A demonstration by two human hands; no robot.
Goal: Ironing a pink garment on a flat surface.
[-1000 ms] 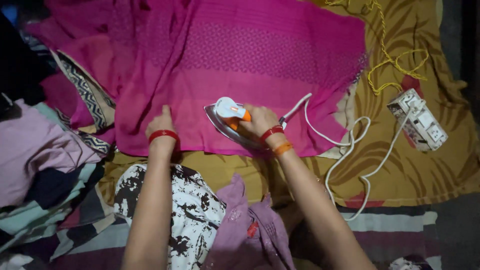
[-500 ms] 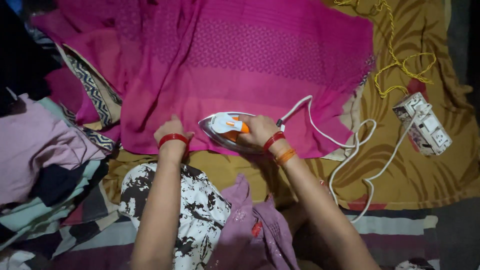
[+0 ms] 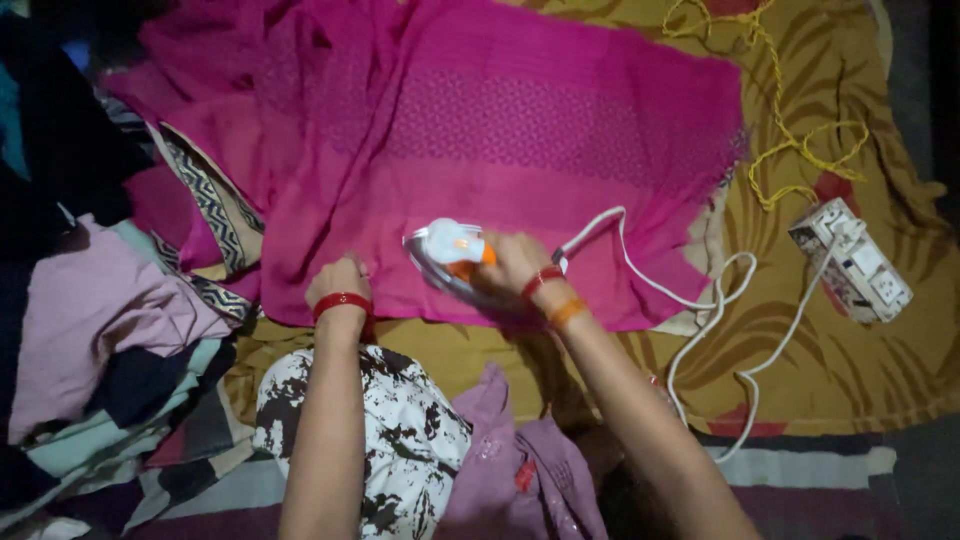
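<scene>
**Iron on pink cloth, both hands engaged**

Firstly, a pile of folded clothes (image 3: 110, 360) lay along the left edge of the patterned yellow-brown sheet (image 3: 850, 370) that carried the work. A pink cloth (image 3: 520, 150) was spread across the sheet's upper middle, its near hem running towards the sheet's near edge. The left hand (image 3: 340, 278), a red bangle at its wrist, rested palm-down on that hem, fingers curled loosely and grasping nothing, only pressing the fabric. Just to its right, the white and orange iron (image 3: 447, 250) stood flat on the cloth near the hem. The right hand (image 3: 512, 268) was closed around the iron's handle in a full grip. A white cord (image 3: 690, 300) ran from the iron's rear across the bare sheet, looping, to a white extension socket box (image 3: 850, 258) near the sheet's right edge. A yellow string (image 3: 790, 150) lay tangled towards the far right corner.
</scene>
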